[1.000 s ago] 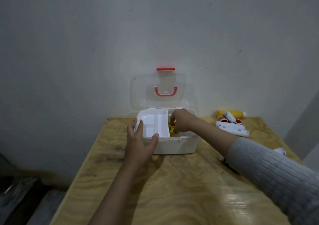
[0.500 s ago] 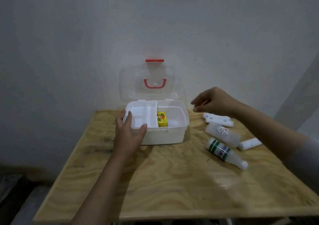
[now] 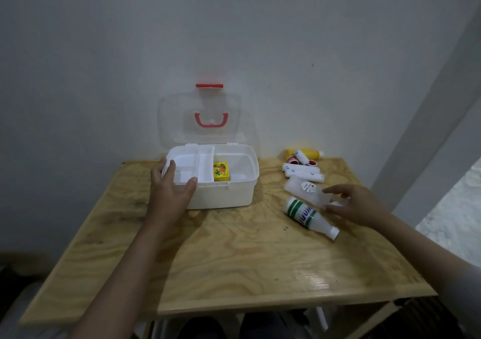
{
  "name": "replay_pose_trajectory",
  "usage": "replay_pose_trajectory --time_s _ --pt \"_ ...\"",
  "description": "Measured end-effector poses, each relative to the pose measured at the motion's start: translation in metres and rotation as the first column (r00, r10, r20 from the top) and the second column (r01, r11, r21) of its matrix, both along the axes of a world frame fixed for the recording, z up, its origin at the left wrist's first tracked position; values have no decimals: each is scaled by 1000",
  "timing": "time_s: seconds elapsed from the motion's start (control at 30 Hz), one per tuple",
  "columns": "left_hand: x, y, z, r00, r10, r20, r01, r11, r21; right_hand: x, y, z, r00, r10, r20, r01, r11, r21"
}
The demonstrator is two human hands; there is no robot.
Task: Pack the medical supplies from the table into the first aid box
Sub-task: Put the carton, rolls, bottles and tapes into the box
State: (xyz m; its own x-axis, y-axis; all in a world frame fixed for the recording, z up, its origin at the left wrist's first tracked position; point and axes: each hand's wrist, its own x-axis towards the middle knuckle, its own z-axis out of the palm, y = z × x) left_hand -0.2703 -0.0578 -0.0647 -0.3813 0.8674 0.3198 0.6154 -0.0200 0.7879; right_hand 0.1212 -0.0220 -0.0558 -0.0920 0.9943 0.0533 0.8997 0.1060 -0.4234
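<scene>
The white first aid box (image 3: 234, 195) stands open at the back of the wooden table (image 3: 234, 260), its clear lid (image 3: 182, 120) with a red handle leaning on the wall. A small yellow box (image 3: 221, 172) sits inside, beside the divider. My left hand (image 3: 169, 193) grips the box's front left corner. My right hand (image 3: 356, 206) hovers with fingers spread over the supplies on the right, its fingertips at a clear plastic case (image 3: 305, 190) and a lying white bottle (image 3: 309, 215) with green stripes. It holds nothing.
Behind these lie white tubes (image 3: 303, 173), a yellow bottle (image 3: 309, 153) and small red-capped items (image 3: 292, 159) near the wall. The table's right edge is close to my right wrist. A grey wall stands directly behind the table.
My right hand left the yellow box in the first aid box, swung right and has come down over the plastic case and bottle. My left hand stays on the box.
</scene>
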Motion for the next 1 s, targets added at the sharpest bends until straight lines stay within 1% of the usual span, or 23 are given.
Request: replay_pose_trajectory --time_s 0.07,0.17,0.27,0.4,0.5,0.6,0.67,0.77,0.83,0.9,1.0 --pt "1 -1 1 1000 6 -4 -6 1000 -8 -5 4 -7 999 -27 24 25 998 54" --pt "0 -2 2 1000 5 -19 -6 1000 -11 -7 9 -13 996 -69 52 65 995 70" --pt "1 -4 2 1000 7 -26 -7 1000 -12 -10 10 -12 997 -74 31 70 991 110" --pt "2 -4 2 1000 6 -22 -6 1000 -8 -13 9 3 998 22 -64 -7 974 225" --pt "1 -2 2 1000 5 -9 -5 1000 -11 -18 8 26 990 100 -98 -58 932 358" --pt "2 0 2 1000 16 -10 -16 1000 -8 -30 7 53 981 154 -118 -83 883 461" --pt "2 1 2 1000 17 -8 -17 1000 -4 -45 4 70 964 190 -186 -75 865 497" --pt "2 1 1 1000 12 -2 -12 1000 -4 -74 4 86 916 255 -308 -69 859 507" --pt "1 1 1 1000 3 0 -3 1000 -2 -95 10 90 899 287 -331 -95 865 493" --pt "0 1 0 1000 -2 -8 2 1000 -5 -117 18 91 910 298 -288 -143 878 457" --pt "-2 1 -2 1000 -18 -1 18 1000 2 -149 32 87 939 306 -156 -228 896 382"
